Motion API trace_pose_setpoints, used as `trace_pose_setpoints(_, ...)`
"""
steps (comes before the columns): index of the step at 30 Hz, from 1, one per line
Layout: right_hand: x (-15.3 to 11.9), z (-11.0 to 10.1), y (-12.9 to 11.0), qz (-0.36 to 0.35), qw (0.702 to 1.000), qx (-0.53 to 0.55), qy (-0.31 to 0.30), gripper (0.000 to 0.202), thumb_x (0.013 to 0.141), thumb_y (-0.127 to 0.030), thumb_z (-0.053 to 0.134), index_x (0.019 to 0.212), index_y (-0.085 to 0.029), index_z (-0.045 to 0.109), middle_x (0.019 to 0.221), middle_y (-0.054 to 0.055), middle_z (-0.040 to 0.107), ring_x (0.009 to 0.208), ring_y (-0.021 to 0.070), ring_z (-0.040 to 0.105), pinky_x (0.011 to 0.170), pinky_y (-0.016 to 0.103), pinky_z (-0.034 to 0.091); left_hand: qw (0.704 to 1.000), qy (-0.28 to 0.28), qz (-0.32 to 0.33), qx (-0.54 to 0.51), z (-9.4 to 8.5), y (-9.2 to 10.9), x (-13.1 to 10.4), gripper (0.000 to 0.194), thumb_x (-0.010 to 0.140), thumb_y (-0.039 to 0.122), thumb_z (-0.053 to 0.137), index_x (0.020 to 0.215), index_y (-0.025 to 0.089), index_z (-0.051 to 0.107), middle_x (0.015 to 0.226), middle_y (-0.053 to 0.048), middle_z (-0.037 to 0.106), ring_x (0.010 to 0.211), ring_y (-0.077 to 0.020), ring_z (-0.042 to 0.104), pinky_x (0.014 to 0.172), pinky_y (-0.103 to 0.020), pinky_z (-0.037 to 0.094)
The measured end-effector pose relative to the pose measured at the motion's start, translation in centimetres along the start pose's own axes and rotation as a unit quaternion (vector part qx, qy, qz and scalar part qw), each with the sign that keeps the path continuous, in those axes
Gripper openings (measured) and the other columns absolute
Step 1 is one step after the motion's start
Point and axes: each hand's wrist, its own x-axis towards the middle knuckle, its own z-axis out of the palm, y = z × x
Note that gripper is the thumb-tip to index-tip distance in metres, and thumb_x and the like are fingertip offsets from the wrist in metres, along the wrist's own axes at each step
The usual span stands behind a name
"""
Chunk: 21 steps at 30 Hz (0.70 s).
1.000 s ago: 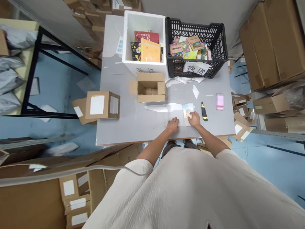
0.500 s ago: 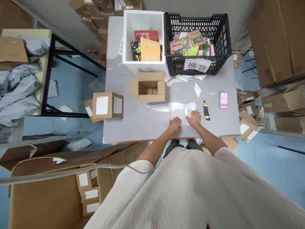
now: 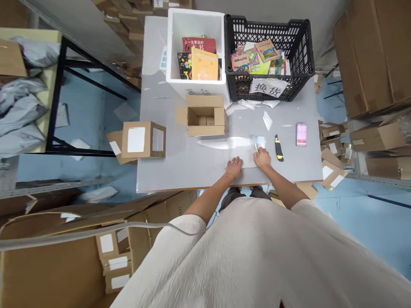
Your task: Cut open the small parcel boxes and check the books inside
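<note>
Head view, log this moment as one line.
left hand: palm down; right hand: touching blue-and-white item; utility knife: on table, unheld; carton ahead: open

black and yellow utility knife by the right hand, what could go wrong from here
The black and yellow utility knife lies just beside the right hand, so a sideways move might knock it or risk a cut; whether its blade is out is too small to tell. The brown cardboard box with white labels sits at the left edge of the grey table, so a bump could perhaps send it off.
</note>
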Motion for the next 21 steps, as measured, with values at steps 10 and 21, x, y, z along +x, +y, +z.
trace_pose_setpoints(10, -0.5, 1.4, -4.5, -0.026, 0.993, 0.113, -0.029, 0.034, 0.108, -0.024, 0.039, 0.120, -0.024, 0.071, 0.111, 0.009, 0.080, 0.104, 0.0296, 0.071, 0.090, 0.034, 0.055, 0.997, 0.041, -0.052, -0.033, -1.9, -3.2, -2.3, 0.065, 0.108, 0.023, 0.048, 0.172, 0.018, 0.040, 0.176, -0.025, 0.048, 0.161, -0.0379, 0.051, 0.130, -0.055, 0.041)
trace_pose_setpoints(21, -2.0, 1.8, -2.6, -0.017, 1.000, -0.011, -0.023, 0.042, 0.103, -0.019, 0.052, 0.141, -0.019, 0.070, 0.145, 0.018, 0.068, 0.132, 0.0334, 0.064, 0.110, 0.041, 0.054, 0.998, 0.043, -0.003, -0.053, -1.7, -2.8, -1.9, 0.060, 0.100, 0.014, 0.054, 0.159, 0.020, 0.050, 0.168, -0.020, 0.057, 0.154, -0.0340, 0.056, 0.126, -0.048, 0.046)
